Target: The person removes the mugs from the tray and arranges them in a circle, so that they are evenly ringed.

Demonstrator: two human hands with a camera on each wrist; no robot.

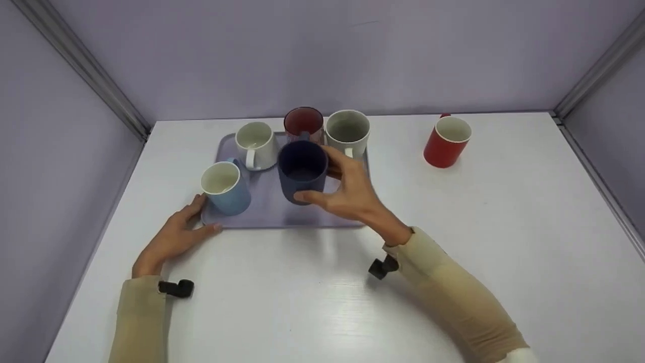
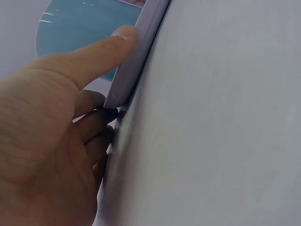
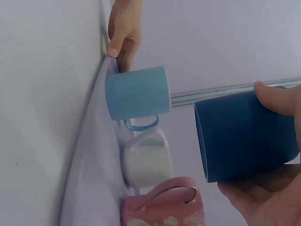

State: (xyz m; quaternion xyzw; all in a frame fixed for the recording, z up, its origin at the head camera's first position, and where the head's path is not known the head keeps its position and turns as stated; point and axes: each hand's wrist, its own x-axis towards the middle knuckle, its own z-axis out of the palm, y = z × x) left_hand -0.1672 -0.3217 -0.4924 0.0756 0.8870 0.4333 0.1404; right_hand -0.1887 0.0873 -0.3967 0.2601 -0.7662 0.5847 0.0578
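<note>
My right hand [image 1: 352, 186] grips a dark blue mug [image 1: 302, 171] around its sides, thumb in front and fingers behind. In the right wrist view, the dark blue mug [image 3: 244, 136] is held above the lilac tray [image 3: 89, 155], apart from the other mugs. My left hand [image 1: 176, 232] holds the front left corner of the tray [image 1: 267, 219], thumb on the rim and fingers at its outer edge [image 2: 124, 80]. Close to that hand stands a light blue mug [image 1: 232, 194]. Behind it on the tray are a white mug [image 1: 262, 151], a reddish patterned mug [image 3: 164, 209] and another white mug [image 1: 352, 146].
A red mug [image 1: 443, 146] with a white inside stands on the white table [image 1: 494, 242] right of the tray. Pale walls [image 1: 302, 55] rise at the back and both sides, with metal corner posts [image 1: 90, 75].
</note>
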